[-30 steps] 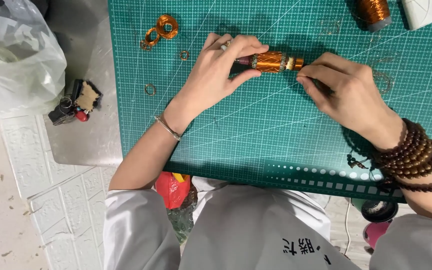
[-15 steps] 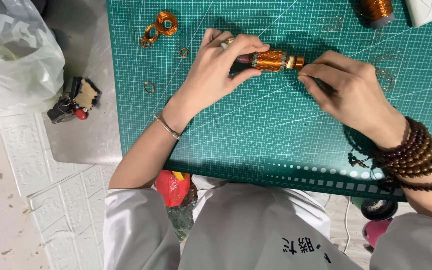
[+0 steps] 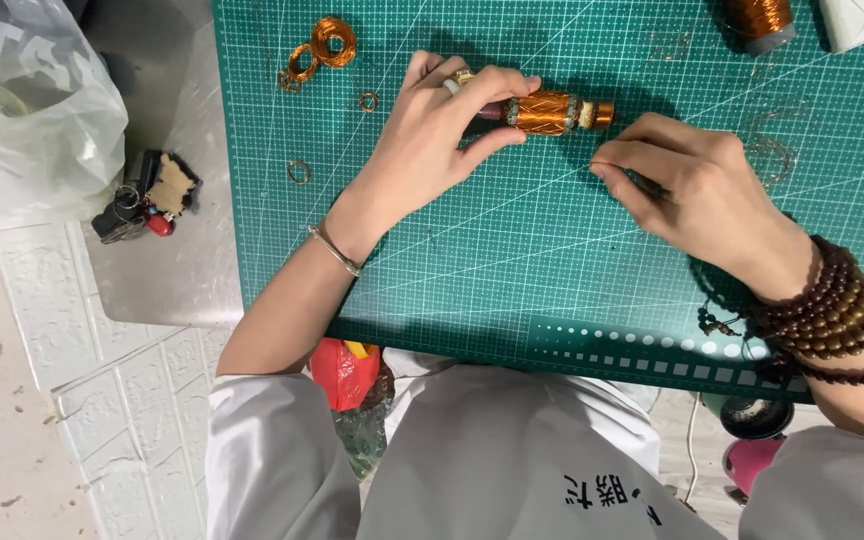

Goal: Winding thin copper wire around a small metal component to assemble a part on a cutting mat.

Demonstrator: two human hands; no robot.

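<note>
A short rod wound with copper wire (image 3: 550, 111) lies across the green cutting mat (image 3: 512, 260). My left hand (image 3: 442, 130) grips its left end, thumb under and fingers over. My right hand (image 3: 687, 185) sits just right of and below the rod, its thumb and forefinger pinched together near the rod's right end; a thin wire between them is too fine to make out. A thin bracelet circles my left wrist and dark wooden bead bracelets (image 3: 837, 315) wrap my right wrist.
Loose copper wire coils (image 3: 317, 45) and small wire rings (image 3: 298, 171) lie on the mat's upper left. A copper wire spool (image 3: 757, 18) and a white object (image 3: 852, 20) stand at the top right. A white plastic bag (image 3: 22, 110) and a bunch of keys (image 3: 147, 195) sit left of the mat.
My right hand has drawn slightly down and right, away from the rod's end. The left hand keeps its hold on the rod.
</note>
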